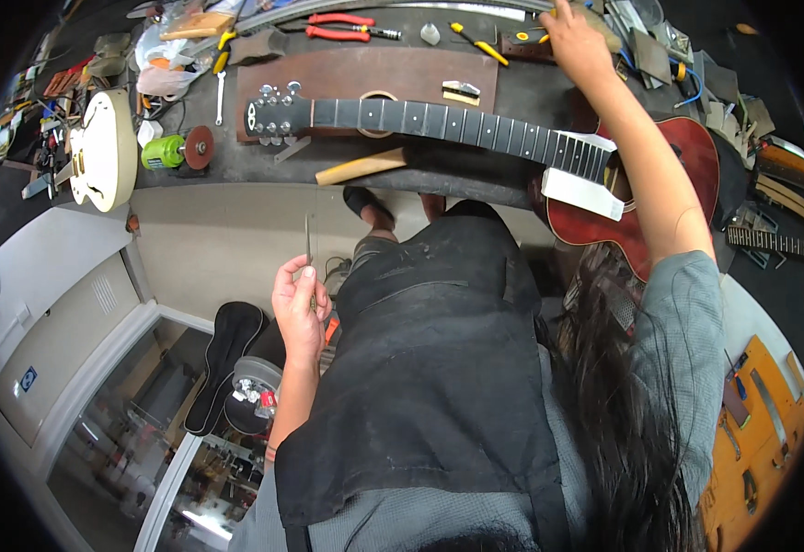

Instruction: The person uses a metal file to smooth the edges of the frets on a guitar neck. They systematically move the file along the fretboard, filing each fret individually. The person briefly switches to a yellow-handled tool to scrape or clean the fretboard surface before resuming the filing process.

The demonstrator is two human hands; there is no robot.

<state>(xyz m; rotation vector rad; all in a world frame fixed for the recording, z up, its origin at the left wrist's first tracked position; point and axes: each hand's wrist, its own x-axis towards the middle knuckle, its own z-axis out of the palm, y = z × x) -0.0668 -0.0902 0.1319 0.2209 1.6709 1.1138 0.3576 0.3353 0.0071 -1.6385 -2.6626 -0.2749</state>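
Note:
My left hand (300,299) is raised in front of my apron, below the bench edge. Its thumb and fingers pinch a thin, pointed metal tool (308,241), which stands upright; its exact kind is unclear. My right arm stretches over a red acoustic guitar (687,166) to the far side of the bench. There my right hand (579,41) has its fingers apart, beside a dark wooden block (523,46) and a small yellow item. The guitar's neck (430,120) lies across the bench, headstock to the left. White sheets (582,193) flank the end of its fretboard.
Red-handled pliers (338,33), a yellow-handled tool (480,44) and a small bottle (430,34) lie at the back. A green power tool (165,152), a spanner (220,98) and a cream guitar body (108,150) are left. A wooden stick (361,166) overhangs the front edge.

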